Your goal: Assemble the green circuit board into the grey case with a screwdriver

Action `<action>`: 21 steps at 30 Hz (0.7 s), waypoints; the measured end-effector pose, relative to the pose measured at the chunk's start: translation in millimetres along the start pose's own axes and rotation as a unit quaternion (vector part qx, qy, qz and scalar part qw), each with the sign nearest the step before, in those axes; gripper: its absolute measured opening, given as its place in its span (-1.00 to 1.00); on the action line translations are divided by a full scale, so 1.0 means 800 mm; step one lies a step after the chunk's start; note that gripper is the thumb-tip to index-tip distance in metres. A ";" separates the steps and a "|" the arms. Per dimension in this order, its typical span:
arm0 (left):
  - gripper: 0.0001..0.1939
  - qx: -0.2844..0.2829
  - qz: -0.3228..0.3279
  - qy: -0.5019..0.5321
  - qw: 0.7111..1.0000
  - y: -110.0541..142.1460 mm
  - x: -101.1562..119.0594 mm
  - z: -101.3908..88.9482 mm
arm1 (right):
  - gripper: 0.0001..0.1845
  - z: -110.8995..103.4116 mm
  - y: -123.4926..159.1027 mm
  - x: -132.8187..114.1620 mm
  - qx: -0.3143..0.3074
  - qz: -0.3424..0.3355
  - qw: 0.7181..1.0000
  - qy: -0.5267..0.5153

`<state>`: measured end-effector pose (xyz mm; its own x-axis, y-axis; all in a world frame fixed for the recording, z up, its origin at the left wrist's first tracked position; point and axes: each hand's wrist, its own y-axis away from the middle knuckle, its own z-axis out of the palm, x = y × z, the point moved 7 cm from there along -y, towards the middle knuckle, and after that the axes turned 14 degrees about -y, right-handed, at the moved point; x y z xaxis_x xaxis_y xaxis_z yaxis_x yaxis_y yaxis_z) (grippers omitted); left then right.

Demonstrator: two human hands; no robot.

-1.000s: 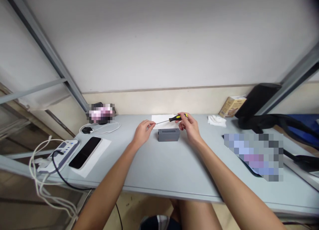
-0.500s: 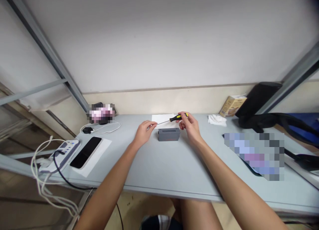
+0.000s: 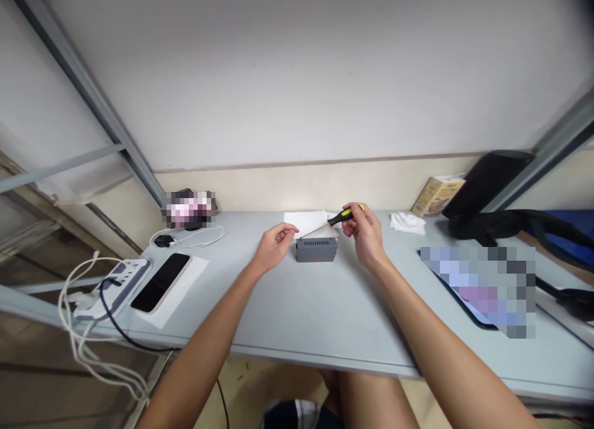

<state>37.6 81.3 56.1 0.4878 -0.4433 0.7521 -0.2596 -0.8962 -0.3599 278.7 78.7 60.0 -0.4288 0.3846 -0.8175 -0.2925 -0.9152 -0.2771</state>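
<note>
A dark grey metal box (image 3: pixel 316 251) with a row of vent slots stands on the desk in front of me. My right hand (image 3: pixel 368 231) holds the black and yellow handle of a screwdriver (image 3: pixel 342 216). Its thin shaft slants down to the left, the tip by the box's top left corner; whether it touches cannot be made out. Close to that tip is my left hand (image 3: pixel 275 246), thumb and fingers drawn together. Anything between those fingertips is too small to see. White paper (image 3: pixel 304 221) lies behind the box.
On the left are a phone (image 3: pixel 162 283) on paper, a power strip (image 3: pixel 114 288) with cables, and a black charger (image 3: pixel 163 241). To the right lie crumpled tissue (image 3: pixel 407 222), a yellow carton (image 3: pixel 437 195), a blurred-out flat device (image 3: pixel 473 293) and black straps (image 3: pixel 505 226).
The screwdriver's handle has shifted right with my right hand, and its tip has left my left fingertips and dropped towards the box's top left corner. The box stays in place.
</note>
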 end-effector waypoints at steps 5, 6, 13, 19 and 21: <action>-0.74 -0.009 -0.002 0.000 1.000 0.000 -0.003 0.005 | -0.57 0.002 0.002 -0.004 0.000 -0.001 1.000 0.010; -0.74 -0.010 -0.001 0.002 1.000 0.000 -0.003 0.006 | -0.58 0.002 0.002 -0.005 0.000 -0.001 1.000 0.011; -0.77 -0.036 -0.010 0.024 0.999 0.004 -0.002 0.022 | -0.61 0.001 0.002 -0.004 -0.004 -0.006 1.000 -0.003; -0.82 -0.050 -0.039 0.039 0.997 0.005 -0.006 0.031 | -0.60 0.002 0.003 -0.004 -0.003 0.003 1.000 -0.006; -0.82 -0.051 -0.053 0.043 0.996 0.004 -0.009 0.033 | -0.58 -0.002 0.002 -0.001 0.008 0.013 1.000 -0.009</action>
<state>55.1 81.3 35.3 0.4449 -0.3392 0.8288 -0.2963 -0.9291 -0.2212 279.5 76.8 59.3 -0.4518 0.3620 -0.8153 -0.2939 -0.9234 -0.2471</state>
